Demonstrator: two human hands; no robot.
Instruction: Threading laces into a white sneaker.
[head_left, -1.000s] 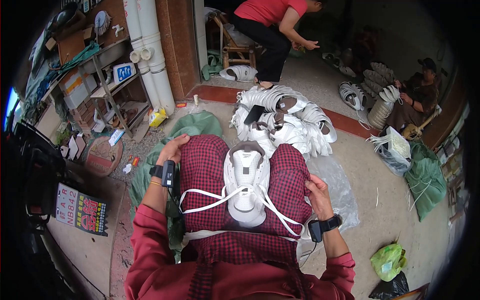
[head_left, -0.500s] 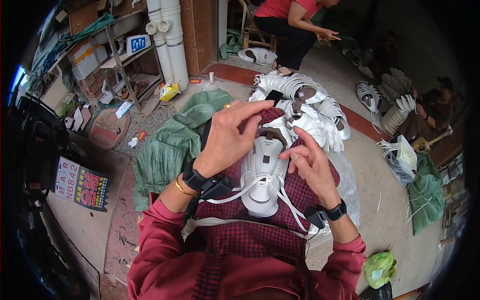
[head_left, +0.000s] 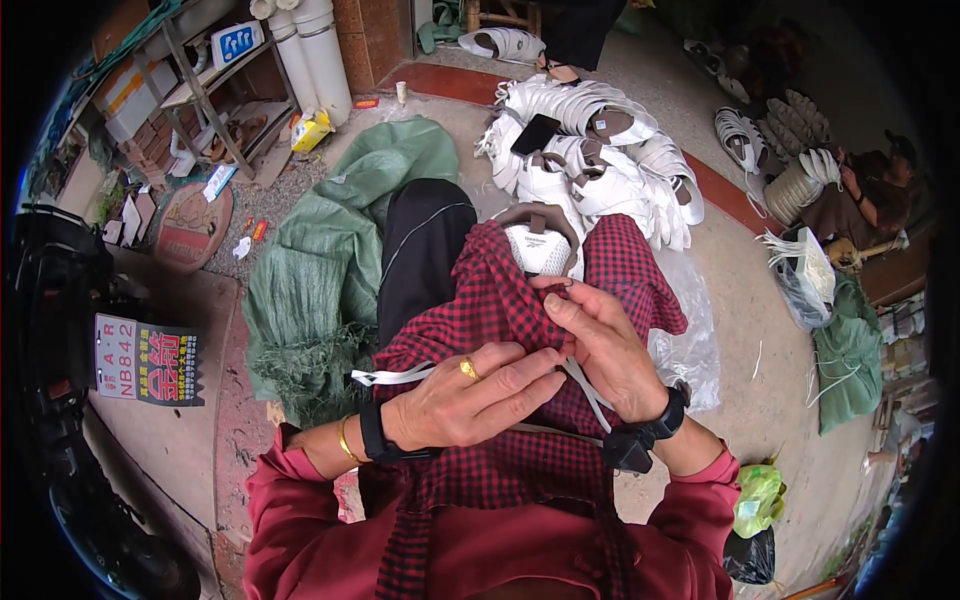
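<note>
Above concrete floor (head_left: 740,320), apron (head_left: 490,300) now partly blocks white shoe (head_left: 540,247) from handling; right grip (head_left: 605,345) pinches apron (left grip (head_left: 455,403), I cannot tell).

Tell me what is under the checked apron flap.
A white shoe: its collar and upper tongue show past the apron flap, and white laces stick out. The rest of the shoe is covered by the flap and right hand, so unseen.
</note>
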